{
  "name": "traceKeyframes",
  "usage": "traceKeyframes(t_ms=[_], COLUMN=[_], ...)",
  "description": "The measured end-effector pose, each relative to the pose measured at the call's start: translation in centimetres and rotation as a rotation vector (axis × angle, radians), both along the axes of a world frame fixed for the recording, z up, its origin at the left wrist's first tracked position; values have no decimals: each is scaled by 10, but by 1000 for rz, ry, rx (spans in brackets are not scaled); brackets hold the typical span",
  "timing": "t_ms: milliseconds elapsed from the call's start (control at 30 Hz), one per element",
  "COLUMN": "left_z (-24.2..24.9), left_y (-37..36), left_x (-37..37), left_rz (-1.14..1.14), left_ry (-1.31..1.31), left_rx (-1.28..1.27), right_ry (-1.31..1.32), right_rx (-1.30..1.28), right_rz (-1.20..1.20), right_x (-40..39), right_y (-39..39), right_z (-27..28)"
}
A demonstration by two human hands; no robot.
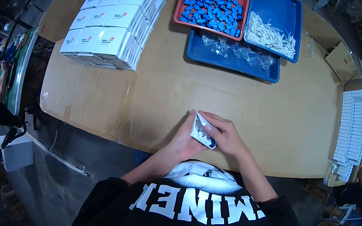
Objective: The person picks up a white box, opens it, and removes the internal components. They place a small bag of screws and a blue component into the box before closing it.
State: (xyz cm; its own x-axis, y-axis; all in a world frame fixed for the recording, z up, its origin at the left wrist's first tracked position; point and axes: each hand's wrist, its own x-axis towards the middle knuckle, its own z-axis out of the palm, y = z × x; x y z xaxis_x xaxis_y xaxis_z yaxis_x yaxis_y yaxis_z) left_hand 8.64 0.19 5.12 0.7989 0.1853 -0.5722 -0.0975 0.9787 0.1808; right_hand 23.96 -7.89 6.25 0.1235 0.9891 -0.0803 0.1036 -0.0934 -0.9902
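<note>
A small white box (201,132) is held between my two hands above the near edge of the cardboard-covered table (165,92). It looks open at the top, with small white and dark blue contents showing inside. My left hand (183,140) wraps round its left side and underside. My right hand (224,136) grips it from the right, the thumb over the opening. What exactly lies inside is too small to tell.
Stacked white boxes (105,22) stand at the back left. A red tray (178,7) holds blue parts; a blue tray (298,25) holds white sticks; another blue tray (225,66) holds clear plastic. White boxes (351,129) line the right edge. Other people work at both sides.
</note>
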Motion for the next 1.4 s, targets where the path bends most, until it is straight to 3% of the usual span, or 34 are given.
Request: traceKeyframes(t_ms=[133, 200, 533, 700, 1100, 1333, 1400], left_z=[18, 37, 47, 48, 34, 46, 64], left_y=[-3, -4, -15, -14, -20, -12, -5], left_x=[2, 2, -2, -6, -8, -6, -4], left_rz=[69, 49, 9, -115, -163, -184, -216], left_ry=[22, 65, 136, 79, 18, 47, 114], left_rx=[84, 130, 299, 395, 564, 479, 296], right_ry=[-305, -454, -476, -472, -457, -513, -515], right_rx=[166, 373, 516, 550, 591, 548, 474], right_rz=[19, 26, 70, 84, 87, 115, 136], right_x=[-8, -8, -6, -5, -4, 4, 11], right_y=[-12, -12, -15, -15, -16, -17, -16], right_z=[19, 22, 20, 19, 17, 26, 33])
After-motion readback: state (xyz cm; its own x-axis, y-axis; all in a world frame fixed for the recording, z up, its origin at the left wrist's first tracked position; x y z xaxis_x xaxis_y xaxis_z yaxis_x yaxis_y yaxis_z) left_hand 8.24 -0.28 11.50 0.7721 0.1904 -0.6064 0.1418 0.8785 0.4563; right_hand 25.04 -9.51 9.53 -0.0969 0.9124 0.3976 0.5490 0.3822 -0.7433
